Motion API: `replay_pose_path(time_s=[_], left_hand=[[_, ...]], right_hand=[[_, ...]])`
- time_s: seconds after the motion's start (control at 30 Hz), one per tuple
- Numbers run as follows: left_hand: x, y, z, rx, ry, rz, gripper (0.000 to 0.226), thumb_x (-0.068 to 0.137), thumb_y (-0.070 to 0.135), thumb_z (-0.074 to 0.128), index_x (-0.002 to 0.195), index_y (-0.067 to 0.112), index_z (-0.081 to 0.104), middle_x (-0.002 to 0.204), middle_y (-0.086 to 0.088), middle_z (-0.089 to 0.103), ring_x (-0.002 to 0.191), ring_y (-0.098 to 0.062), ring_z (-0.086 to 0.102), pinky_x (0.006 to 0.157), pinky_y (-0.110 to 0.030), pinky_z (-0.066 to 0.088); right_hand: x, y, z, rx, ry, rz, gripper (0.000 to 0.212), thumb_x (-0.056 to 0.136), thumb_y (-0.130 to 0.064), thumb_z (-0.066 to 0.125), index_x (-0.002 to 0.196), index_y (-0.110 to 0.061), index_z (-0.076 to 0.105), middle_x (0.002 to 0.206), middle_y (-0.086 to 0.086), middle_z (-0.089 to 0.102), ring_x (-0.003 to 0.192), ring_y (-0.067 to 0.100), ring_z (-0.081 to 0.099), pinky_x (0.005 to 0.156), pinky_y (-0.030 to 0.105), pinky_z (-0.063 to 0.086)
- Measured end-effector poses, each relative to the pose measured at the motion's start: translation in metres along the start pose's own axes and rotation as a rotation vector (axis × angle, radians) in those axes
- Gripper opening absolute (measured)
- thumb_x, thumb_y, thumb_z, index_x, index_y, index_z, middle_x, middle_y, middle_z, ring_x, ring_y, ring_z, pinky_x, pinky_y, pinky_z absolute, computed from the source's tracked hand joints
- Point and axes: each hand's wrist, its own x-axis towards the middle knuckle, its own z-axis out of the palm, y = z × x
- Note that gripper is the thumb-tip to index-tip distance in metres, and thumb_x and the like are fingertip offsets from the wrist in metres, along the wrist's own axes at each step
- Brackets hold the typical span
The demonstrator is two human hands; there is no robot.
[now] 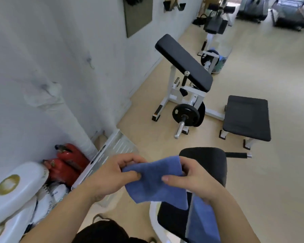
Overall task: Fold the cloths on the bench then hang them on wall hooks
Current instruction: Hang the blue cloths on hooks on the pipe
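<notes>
**Blue cloth held up beside the padded tabletop, both hands pinching**

Landmark: the black padded tabletop (204, 165) directly in front of you. All places below are taken from it.

- Blue cloth (154, 183): in the air just left of the tabletop's far end, stretched between your two hands. Its lower edge hangs free. You can't tell from here whether it is already doubled over.
- Left hand (112, 176): left of the tabletop. Its grip is closed on the cloth's upper left corner, thumb on the near face and fingers curled behind.
- Right hand (195, 179): over the tabletop. Its grip is closed on the cloth's upper right edge, thumb lying across the front and the other fingers tucked behind.
- Second blue cloth (204, 218): draped on the near part of the tabletop, under your right wrist.
- Wall to the left of the tabletop: a small hook (90, 63) high up. Nearer you, a white cloth (47, 95) is bunched against the wall, and what it hangs from is too blurred to read.
- Red fire extinguishers (68, 163): at the foot of that wall, left of the tabletop.
- Beyond the tabletop: a white-framed weight machine (185, 114) carrying a black plate. A flat black pad (247, 117) stands beyond it and to the right.
</notes>
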Motion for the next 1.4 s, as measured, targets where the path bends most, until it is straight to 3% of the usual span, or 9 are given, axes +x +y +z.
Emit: replay_pose_path(time_s=[0.13, 0.3, 0.4, 0.57, 0.7, 0.93, 1.07, 1.23, 1.4], left_hand=[[-0.025, -0.010, -0.067, 0.018, 0.242, 0.033, 0.043, 0.086, -0.013, 0.058, 0.107, 0.019, 0.077, 0.102, -0.004, 0.078, 0.099, -0.020, 0.074, 0.088, -0.034, 0.060], [-0.033, -0.017, -0.163, -0.019, 0.539, 0.010, 0.027, 0.088, 0.001, 0.072, 0.098, 0.025, 0.078, 0.089, 0.005, 0.080, 0.080, -0.007, 0.074, 0.071, -0.019, 0.059], [-0.026, -0.013, -0.224, -0.080, 0.652, 0.000, 0.020, 0.088, 0.003, 0.075, 0.094, 0.022, 0.076, 0.074, 0.003, 0.076, 0.057, -0.004, 0.067, 0.050, -0.020, 0.054], [-0.001, 0.007, -0.299, 0.003, 0.751, 0.072, 0.020, 0.083, 0.004, 0.078, 0.090, 0.022, 0.072, 0.082, 0.000, 0.074, 0.066, -0.003, 0.065, 0.060, -0.017, 0.054], [0.025, 0.040, -0.334, 0.139, 0.749, 0.147, 0.024, 0.080, 0.006, 0.077, 0.089, 0.026, 0.070, 0.081, 0.003, 0.073, 0.069, -0.003, 0.065, 0.062, -0.016, 0.052], [0.073, 0.109, -0.363, 0.302, 0.646, 0.281, 0.038, 0.083, 0.004, 0.064, 0.102, 0.038, 0.064, 0.095, 0.015, 0.072, 0.089, -0.011, 0.067, 0.081, -0.025, 0.059], [0.107, 0.159, -0.374, 0.385, 0.749, 0.340, 0.036, 0.088, 0.009, 0.059, 0.102, 0.042, 0.062, 0.096, 0.020, 0.067, 0.085, -0.007, 0.066, 0.075, -0.029, 0.061], [0.158, 0.225, -0.389, 0.435, 0.923, 0.510, 0.037, 0.093, 0.004, 0.055, 0.101, 0.039, 0.064, 0.102, 0.025, 0.064, 0.093, 0.000, 0.063, 0.079, -0.020, 0.055], [0.201, 0.292, -0.405, 0.363, 1.083, 0.548, 0.028, 0.092, 0.001, 0.049, 0.088, 0.027, 0.057, 0.073, 0.011, 0.056, 0.063, -0.008, 0.047, 0.057, -0.013, 0.041]], right_hand=[[0.067, -0.046, 0.054, -0.062, -0.035, -0.040, 0.021, 0.092, -0.036, 0.073, 0.099, -0.017, 0.071, 0.083, 0.006, 0.066, 0.076, 0.010, 0.063, 0.071, 0.027, 0.054], [0.153, -0.104, 0.115, -0.145, 0.022, -0.087, 0.023, 0.089, -0.043, 0.071, 0.100, -0.022, 0.072, 0.091, 0.008, 0.075, 0.089, 0.016, 0.072, 0.084, 0.044, 0.060], [0.202, -0.142, 0.142, -0.089, 0.029, -0.098, 0.017, 0.090, -0.033, 0.076, 0.104, -0.023, 0.072, 0.097, 0.002, 0.077, 0.096, 0.021, 0.073, 0.088, 0.043, 0.061], [0.261, -0.200, 0.161, -0.159, 0.089, -0.219, 0.034, 0.094, -0.019, 0.070, 0.118, -0.042, 0.061, 0.101, -0.002, 0.071, 0.083, 0.015, 0.070, 0.075, 0.025, 0.059], [0.294, -0.237, 0.146, -0.252, 0.079, -0.293, 0.037, 0.097, -0.012, 0.063, 0.114, -0.045, 0.064, 0.104, -0.018, 0.070, 0.068, 0.005, 0.058, 0.068, 0.016, 0.051], [0.365, -0.300, 0.086, -0.207, 0.168, -0.397, 0.035, 0.095, -0.007, 0.064, 0.102, -0.041, 0.068, 0.095, -0.018, 0.072, 0.081, 0.011, 0.069, 0.071, 0.021, 0.054], [0.405, -0.347, 0.049, -0.212, 0.191, -0.513, 0.027, 0.094, -0.010, 0.066, 0.100, -0.036, 0.065, 0.092, -0.012, 0.071, 0.081, 0.011, 0.068, 0.068, 0.021, 0.055], [0.448, -0.416, -0.001, -0.239, 0.260, -0.671, 0.025, 0.094, -0.008, 0.064, 0.094, -0.033, 0.061, 0.087, -0.011, 0.067, 0.073, 0.002, 0.062, 0.062, 0.018, 0.054], [0.486, -0.485, -0.032, -0.343, 0.344, -0.817, 0.021, 0.093, -0.005, 0.062, 0.093, -0.025, 0.054, 0.086, -0.001, 0.064, 0.079, 0.014, 0.060, 0.064, 0.016, 0.049]])
